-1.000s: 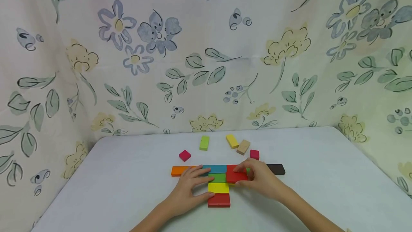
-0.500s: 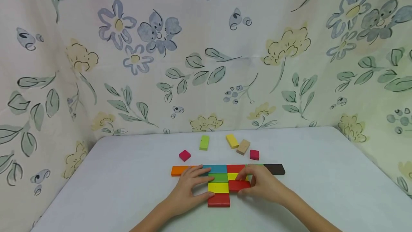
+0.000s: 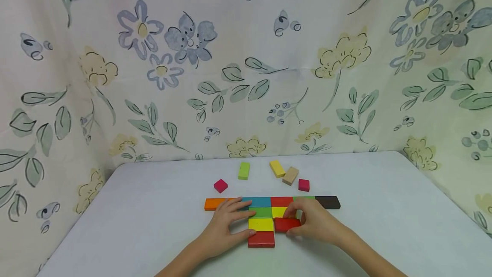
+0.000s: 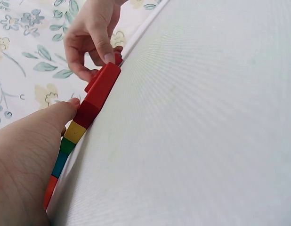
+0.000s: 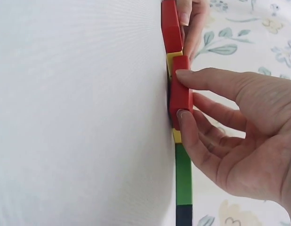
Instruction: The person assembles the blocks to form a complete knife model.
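Observation:
Flat wooden blocks lie in rows on the white table. My right hand (image 3: pixel 317 221) pinches a red block (image 3: pixel 287 225) between thumb and fingers, just right of a yellow block (image 3: pixel 261 224) and in front of another yellow block (image 3: pixel 278 212). In the right wrist view the thumb and a fingertip lie on that red block's near side. My left hand (image 3: pixel 224 230) rests at the left of the rows with fingers spread. Its thumb touches the front red block (image 3: pixel 261 239), and its fingertips reach the green block (image 3: pixel 262 212) and the blue block (image 3: pixel 261 201).
The back row runs from an orange block (image 3: pixel 213 204) to a black block (image 3: pixel 328 202). Behind it lie a lime block (image 3: pixel 244 171), a yellow block (image 3: pixel 277 168), a plain wood block (image 3: pixel 290 175) and two small crimson blocks (image 3: pixel 221 185). Floral cloth (image 3: pixel 246 76) hangs behind the table.
My right hand has carried the red block from over the second yellow block toward me, down beside the first yellow one, then slightly right. The left hand has stayed in place.

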`<action>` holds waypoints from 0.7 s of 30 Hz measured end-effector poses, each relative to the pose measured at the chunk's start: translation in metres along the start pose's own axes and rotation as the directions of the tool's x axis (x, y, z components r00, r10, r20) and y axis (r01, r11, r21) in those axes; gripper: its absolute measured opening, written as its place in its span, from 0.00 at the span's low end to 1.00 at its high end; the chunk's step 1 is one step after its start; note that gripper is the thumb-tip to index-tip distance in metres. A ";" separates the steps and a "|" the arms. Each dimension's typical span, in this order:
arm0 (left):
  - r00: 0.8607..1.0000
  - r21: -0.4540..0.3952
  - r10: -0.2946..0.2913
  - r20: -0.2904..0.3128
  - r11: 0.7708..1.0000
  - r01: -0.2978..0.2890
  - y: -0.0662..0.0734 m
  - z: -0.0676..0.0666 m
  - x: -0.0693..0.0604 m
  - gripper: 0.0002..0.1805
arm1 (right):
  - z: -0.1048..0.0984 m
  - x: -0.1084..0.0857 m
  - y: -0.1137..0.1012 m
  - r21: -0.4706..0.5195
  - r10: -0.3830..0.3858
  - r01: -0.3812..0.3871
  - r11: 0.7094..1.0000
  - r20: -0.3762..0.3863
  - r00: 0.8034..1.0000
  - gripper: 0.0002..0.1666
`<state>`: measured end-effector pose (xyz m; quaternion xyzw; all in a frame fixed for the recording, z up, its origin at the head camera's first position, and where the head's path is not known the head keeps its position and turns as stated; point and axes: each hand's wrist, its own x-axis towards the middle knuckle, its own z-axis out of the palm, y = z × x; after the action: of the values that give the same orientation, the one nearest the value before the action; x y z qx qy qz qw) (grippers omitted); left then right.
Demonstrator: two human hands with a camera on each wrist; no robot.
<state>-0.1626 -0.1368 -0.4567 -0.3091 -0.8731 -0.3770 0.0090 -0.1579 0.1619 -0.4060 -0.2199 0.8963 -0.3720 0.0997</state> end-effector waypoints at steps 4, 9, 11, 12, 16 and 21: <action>1.000 0.001 -0.004 0.002 1.000 0.004 0.001 0.000 0.000 0.26 | 0.001 0.001 0.000 -0.013 -0.001 0.001 1.000 0.014 1.000 0.19; 1.000 -0.004 -0.004 0.000 1.000 0.004 0.002 -0.001 0.000 0.26 | 0.002 0.001 0.002 -0.009 -0.013 0.013 1.000 0.030 0.999 0.18; 1.000 -0.006 -0.001 -0.003 1.000 0.001 0.002 -0.001 0.000 0.26 | 0.001 0.001 0.002 -0.006 -0.015 0.015 1.000 0.030 0.999 0.18; 1.000 -0.007 0.000 -0.005 1.000 0.000 0.001 -0.001 0.000 0.26 | 0.001 0.001 0.003 -0.005 -0.018 0.018 1.000 0.030 0.999 0.18; 1.000 -0.006 0.007 -0.011 1.000 -0.007 0.000 0.000 0.000 0.26 | 0.001 0.001 0.004 -0.004 -0.026 0.026 1.000 0.026 0.999 0.18; 1.000 -0.001 0.010 -0.014 1.000 -0.010 0.000 0.001 0.000 0.26 | 0.002 0.000 0.005 -0.003 -0.024 0.025 1.000 0.013 1.000 0.19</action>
<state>-0.1626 -0.1359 -0.4569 -0.3108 -0.8712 -0.3796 0.0169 -0.1589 0.1636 -0.4107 -0.2335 0.8934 -0.3704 0.1006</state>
